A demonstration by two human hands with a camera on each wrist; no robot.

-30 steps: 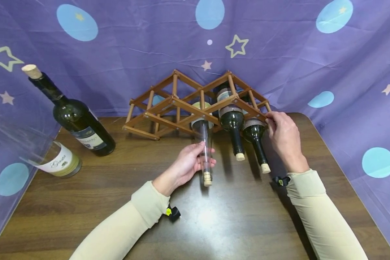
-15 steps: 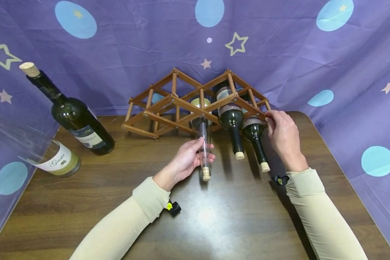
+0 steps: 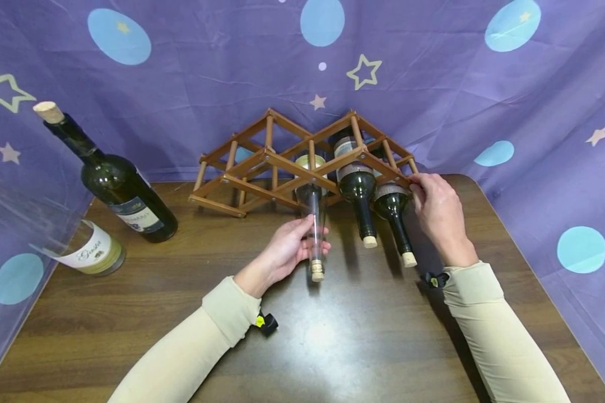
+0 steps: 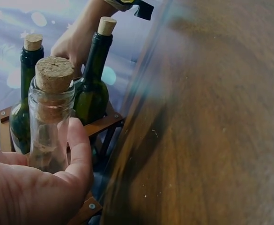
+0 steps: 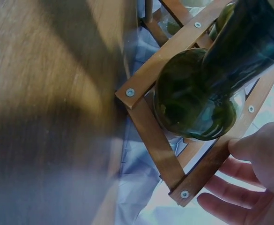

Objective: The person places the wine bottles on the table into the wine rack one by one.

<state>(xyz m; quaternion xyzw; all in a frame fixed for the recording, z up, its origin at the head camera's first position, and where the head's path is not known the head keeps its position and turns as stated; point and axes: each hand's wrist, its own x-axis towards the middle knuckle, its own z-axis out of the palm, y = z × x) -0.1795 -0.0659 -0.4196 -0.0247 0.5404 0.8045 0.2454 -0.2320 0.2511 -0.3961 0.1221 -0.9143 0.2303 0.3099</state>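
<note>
A clear glass wine bottle [image 3: 316,242] with a cork lies in the middle of the wooden wine rack [image 3: 277,159], its neck pointing toward me. My left hand [image 3: 288,246] grips that neck, thumb on top and fingers curled round underneath; the left wrist view shows its cork [image 4: 55,75] close up. At the rack's right end my right hand [image 3: 440,211] pinches the slat, thumb in front, beside a dark green bottle [image 5: 193,93] in the lowest right opening. Another dark green bottle [image 3: 358,187] rests in the opening between them.
On the left of the brown wooden table [image 3: 131,313] stand a corked dark green bottle [image 3: 126,184] and a clear bottle with a white label [image 3: 93,252]. A purple cloth with stars [image 3: 206,67] hangs close behind the rack.
The clear bottle has slid slightly deeper into the rack, my left hand moving with it and keeping its grip. The right hand stays on the rack's end.
</note>
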